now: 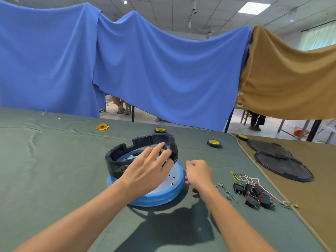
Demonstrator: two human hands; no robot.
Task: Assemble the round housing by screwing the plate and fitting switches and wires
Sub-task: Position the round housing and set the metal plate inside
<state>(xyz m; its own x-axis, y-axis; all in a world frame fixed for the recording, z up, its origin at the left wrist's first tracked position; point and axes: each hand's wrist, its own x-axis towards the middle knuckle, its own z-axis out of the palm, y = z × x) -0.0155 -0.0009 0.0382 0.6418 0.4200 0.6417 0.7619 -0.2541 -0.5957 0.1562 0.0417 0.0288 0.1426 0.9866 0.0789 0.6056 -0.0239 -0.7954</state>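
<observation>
Left hand (145, 167) pinches the tilted black housing (113, 160) over the blue-rimmed plate (163, 195); right hand (198, 172) curled, contents unclear. With that one-sided grip, the housing could seat crooked!

This is the only view, from a wide-angle camera worn on my head. It faces forward and tilts down along my forearms. My left hand (145, 168) and right hand (199, 172) sit close to the lens, just below the middle of the picture. The round housing (113, 160) under my left fingers (154, 148) lies almost dead centre. Past my fingertips the view runs over the green table cover (54, 160) to the hung blue cloth (163, 70) and up to the ceiling (163, 13). The lens bows the edges.
</observation>
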